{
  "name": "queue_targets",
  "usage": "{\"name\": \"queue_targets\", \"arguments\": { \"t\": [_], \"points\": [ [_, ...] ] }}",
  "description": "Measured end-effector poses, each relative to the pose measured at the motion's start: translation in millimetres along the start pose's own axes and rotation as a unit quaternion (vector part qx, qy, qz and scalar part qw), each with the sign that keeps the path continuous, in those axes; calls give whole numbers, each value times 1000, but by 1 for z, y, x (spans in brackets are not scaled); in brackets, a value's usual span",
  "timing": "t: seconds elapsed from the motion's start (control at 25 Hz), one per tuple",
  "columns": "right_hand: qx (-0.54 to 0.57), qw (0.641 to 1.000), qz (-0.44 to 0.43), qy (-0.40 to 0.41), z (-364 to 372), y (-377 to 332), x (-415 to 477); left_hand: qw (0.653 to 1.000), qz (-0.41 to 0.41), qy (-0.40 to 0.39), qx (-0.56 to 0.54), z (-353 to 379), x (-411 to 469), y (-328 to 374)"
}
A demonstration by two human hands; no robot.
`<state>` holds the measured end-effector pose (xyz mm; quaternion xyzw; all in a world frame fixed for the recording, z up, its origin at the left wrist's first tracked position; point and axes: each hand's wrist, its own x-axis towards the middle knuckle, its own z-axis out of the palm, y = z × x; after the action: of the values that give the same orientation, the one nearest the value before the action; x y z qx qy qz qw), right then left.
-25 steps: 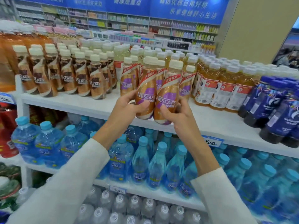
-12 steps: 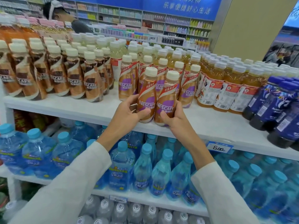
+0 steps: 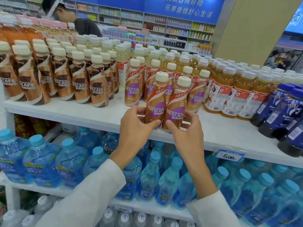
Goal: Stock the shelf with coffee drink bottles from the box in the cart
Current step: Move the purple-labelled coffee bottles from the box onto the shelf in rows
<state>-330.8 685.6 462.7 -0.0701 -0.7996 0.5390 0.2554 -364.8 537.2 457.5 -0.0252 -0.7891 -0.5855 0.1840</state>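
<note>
Okay, nearest first: blue water bottles (image 3: 70, 159) filled the tier below. Above them, left hand (image 3: 136, 126) was wrapped round the base of the left coffee bottle (image 3: 155, 102), and right hand (image 3: 185, 130) round the base of the right coffee bottle (image 3: 176, 107). Both were roughly upright, sides touching, at the front edge of the white shelf (image 3: 82, 112). Couldn't tell if the bases were seated or just off the board.

Judgement: placement step, nearly done. To do it well:
- Set both bases flat.
- Slide them straight back against the purple-label row (image 3: 132, 89), logos forward.
- Push low, since a high push could tip them into that row.
- Let go one hand at a time.

Brown-label coffee bottles (image 3: 98, 86) stood left, tea bottles (image 3: 229, 95) right. Far back, another person (image 3: 85, 27) bent over.
</note>
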Motion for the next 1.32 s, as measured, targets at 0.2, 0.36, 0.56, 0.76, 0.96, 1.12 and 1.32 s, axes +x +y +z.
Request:
{"name": "queue_targets", "arguments": {
  "t": [0.2,0.36,0.56,0.76,0.96,1.12,1.32],
  "points": [
    [-24,1000,-16,-9,23,-1,27,998,1,32,49,8,27,-2],
    [-49,998,-25,-10,40,-1,50,996,-2,40,78,14,51,-1],
    [-54,998,-33,-5,49,3,66,993,12,58,101,21,64,-7],
    [-55,998,-37,-8,54,8,76,993,4,61,98,25,67,-9],
    [-56,998,-29,-4,60,10,81,994,1,52,97,23,68,-3],
    [-69,997,-22,8,65,9,83,994,-2,50,93,22,69,-2],
    [-69,997,-25,11,65,8,83,994,-2,49,94,22,72,-1]
  ]
}}
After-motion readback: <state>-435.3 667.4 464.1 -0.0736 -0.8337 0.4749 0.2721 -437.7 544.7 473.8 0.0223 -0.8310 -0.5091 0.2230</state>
